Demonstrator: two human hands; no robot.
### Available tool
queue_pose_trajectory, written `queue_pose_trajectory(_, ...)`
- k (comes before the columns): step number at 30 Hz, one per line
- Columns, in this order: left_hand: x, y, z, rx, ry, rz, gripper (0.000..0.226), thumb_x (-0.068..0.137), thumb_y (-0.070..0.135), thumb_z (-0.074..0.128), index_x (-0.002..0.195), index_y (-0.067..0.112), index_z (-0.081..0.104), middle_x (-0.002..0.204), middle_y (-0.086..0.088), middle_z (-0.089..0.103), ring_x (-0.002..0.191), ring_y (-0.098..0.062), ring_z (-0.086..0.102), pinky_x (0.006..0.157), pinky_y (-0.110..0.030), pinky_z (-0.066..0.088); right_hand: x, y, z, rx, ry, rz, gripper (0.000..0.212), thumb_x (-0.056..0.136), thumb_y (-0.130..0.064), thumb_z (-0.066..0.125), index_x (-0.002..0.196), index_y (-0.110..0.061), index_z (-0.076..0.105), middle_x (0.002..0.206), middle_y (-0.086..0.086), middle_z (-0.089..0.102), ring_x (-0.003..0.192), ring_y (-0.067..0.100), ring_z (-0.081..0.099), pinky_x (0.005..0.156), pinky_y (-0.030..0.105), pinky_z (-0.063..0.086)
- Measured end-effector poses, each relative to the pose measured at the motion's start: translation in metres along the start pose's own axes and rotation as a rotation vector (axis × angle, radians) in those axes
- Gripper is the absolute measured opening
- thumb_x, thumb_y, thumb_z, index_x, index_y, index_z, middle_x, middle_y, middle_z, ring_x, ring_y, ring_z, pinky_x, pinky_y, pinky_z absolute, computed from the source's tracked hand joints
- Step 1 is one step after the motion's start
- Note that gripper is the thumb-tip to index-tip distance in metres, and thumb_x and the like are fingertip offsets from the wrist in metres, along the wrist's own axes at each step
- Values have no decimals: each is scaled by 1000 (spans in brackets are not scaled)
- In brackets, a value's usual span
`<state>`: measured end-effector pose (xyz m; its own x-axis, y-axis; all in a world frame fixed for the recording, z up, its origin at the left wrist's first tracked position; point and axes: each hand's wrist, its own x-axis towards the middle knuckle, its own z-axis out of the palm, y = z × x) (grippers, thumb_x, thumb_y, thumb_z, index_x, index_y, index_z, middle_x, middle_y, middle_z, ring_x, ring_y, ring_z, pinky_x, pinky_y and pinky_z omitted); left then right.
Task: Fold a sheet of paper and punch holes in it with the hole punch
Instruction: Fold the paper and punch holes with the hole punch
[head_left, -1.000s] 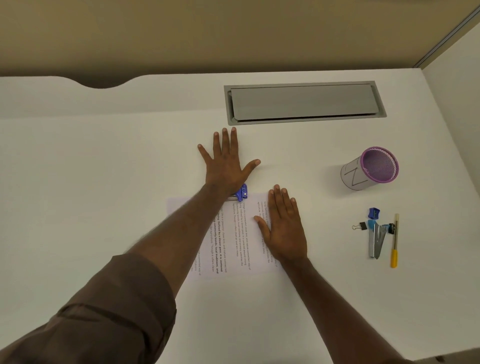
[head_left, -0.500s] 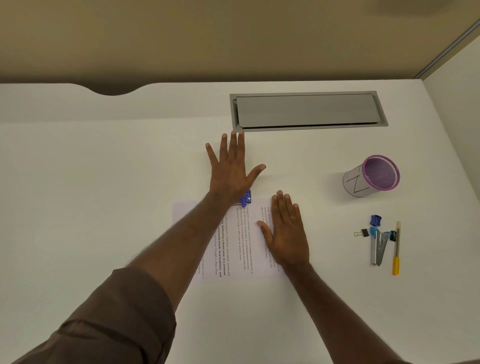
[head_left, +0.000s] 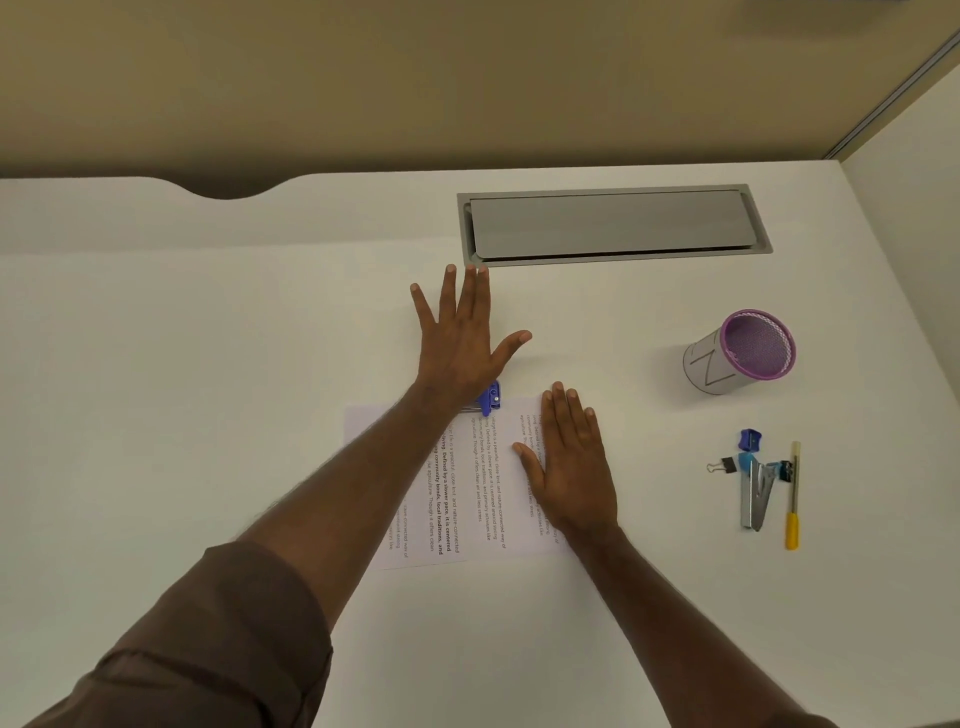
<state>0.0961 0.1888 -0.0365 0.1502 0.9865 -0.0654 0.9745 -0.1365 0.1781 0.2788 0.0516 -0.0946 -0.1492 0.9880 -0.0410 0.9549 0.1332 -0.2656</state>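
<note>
A printed sheet of paper (head_left: 467, 483) lies flat on the white desk (head_left: 208, 415) in front of me. A blue and metal hole punch (head_left: 488, 399) sits at the sheet's far edge, mostly hidden under my left palm. My left hand (head_left: 460, 340) has straight, spread fingers, and its heel presses down on the punch. On the right part of the sheet, my right hand (head_left: 571, 467) lies flat with straight fingers, holding the paper down.
A grey cable hatch (head_left: 613, 226) is set into the desk behind my left hand. A purple mesh pen cup (head_left: 743, 353) stands to the right. Near it lie a stapler (head_left: 756, 493), binder clips (head_left: 724, 465), a blue sharpener (head_left: 749, 439) and a yellow-tipped pen (head_left: 793, 499).
The view has tilted up a little, so everything sits lower in the frame. Both hands stay in place on the punch and the paper.
</note>
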Motion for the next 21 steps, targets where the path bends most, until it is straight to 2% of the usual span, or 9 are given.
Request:
queue_pose_trajectory(7,-30,-16,-16,-41,61,26,96,89,79,-4,162,17,-4,171,-8,-8,158,-29,-9,124,-62,-7,-2,-1,-2,49,35,-16,78,102,-58,30,159,-16,-2,169,2,0,155,18,-2,126,44,12)
queue_pose_trajectory(11,-99,-34,2,-179,93,-19,87,97,72,8,163,16,0,172,-7,-8,158,-25,-10,125,-58,-7,-2,-4,-11,53,48,-26,77,102,-55,33,160,-16,0,169,3,1,155,19,0,125,47,16)
queue_pose_trajectory(14,-158,-43,23,-218,98,-84,82,100,67,14,163,15,4,172,-7,-6,159,-24,-8,126,-59,-4,-4,-6,-17,67,54,-11,73,103,-55,26,160,-16,1,169,4,3,155,20,1,124,49,15)
queue_pose_trajectory(18,-204,-54,40,-135,52,-72,82,102,63,21,162,9,9,171,-13,1,159,-29,0,124,-63,4,-7,-6,-23,184,98,-26,60,106,-40,27,159,-17,11,168,2,9,155,17,5,123,52,17)
queue_pose_trajectory(21,-214,-60,42,-98,15,-69,82,102,63,21,162,8,11,171,-14,3,158,-31,3,123,-65,7,-9,-8,-33,298,154,-41,57,106,-30,33,159,-19,16,168,0,13,154,15,10,125,46,14)
